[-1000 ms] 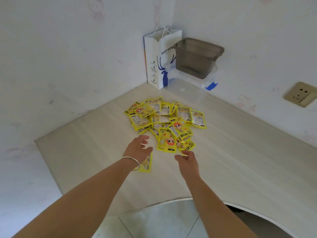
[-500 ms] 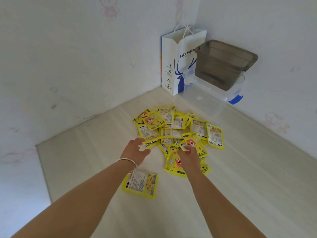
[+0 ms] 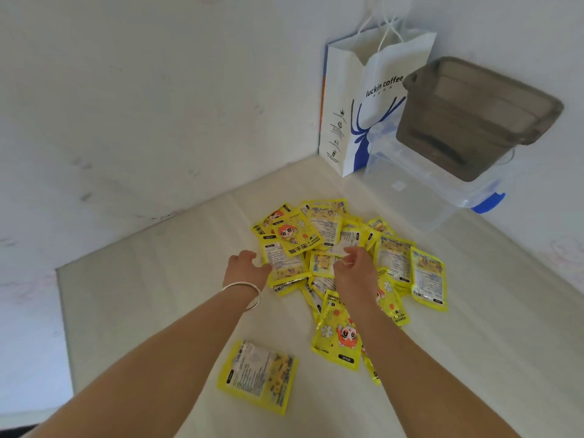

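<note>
The right hand (image 3: 355, 273) curls thumb and fingertips onto the edge of a small yellow foil hand-warmer packet (image 3: 323, 263) lying label-up in the middle of the loose heap of yellow packets (image 3: 395, 263). This pinch suits peeling one flat sachet off slippery neighbours. The left hand (image 3: 248, 268) is half curled at the heap's left edge; whether it grips anything cannot be told. A lone yellow packet (image 3: 257, 376) lies apart, nearer the person on the pale wooden tabletop (image 3: 142, 295), probably the start of a sorted group. In the corner a smoky brown plastic bin (image 3: 474, 115) sits on a clear plastic box (image 3: 420, 197), likely kept within reach for the packets.
</note>
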